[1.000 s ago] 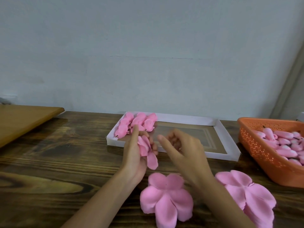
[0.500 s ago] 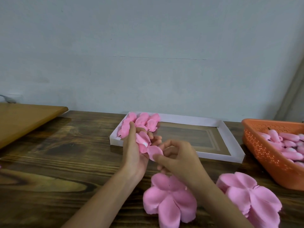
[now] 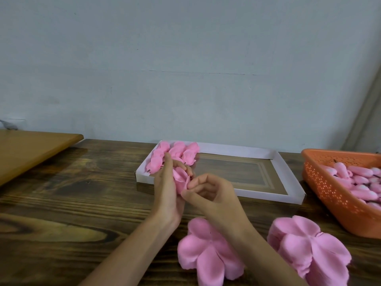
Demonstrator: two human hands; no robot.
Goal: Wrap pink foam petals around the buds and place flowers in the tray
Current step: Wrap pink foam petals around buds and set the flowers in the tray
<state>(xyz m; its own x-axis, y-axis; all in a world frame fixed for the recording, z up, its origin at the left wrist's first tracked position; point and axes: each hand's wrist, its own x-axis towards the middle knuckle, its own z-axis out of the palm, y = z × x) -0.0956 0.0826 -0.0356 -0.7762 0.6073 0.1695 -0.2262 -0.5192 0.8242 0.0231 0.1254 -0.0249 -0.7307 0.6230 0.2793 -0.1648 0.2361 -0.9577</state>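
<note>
The half-wrapped pink foam flower (image 3: 181, 179) is gripped upright by the left hand (image 3: 167, 195), just before the near-left corner of the shallow white cardboard tray (image 3: 288, 174). The right hand (image 3: 216, 195) apparently pinches 1 petal edge. 2 pink petal stacks (image 3: 208, 250) lie nearby on the dark wooden desk (image 3: 82, 193).

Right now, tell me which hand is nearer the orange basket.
Right. The right hand is left of the orange basket, apart from it; the left hand, holding the flower, lies farther left.

Matt foam on glossy wood

Soft pink petals (image 3: 208, 252); varnished, grained bench (image 3: 61, 203); white card tray (image 3: 288, 176); perforated orange plastic basket (image 3: 329, 190).
</note>
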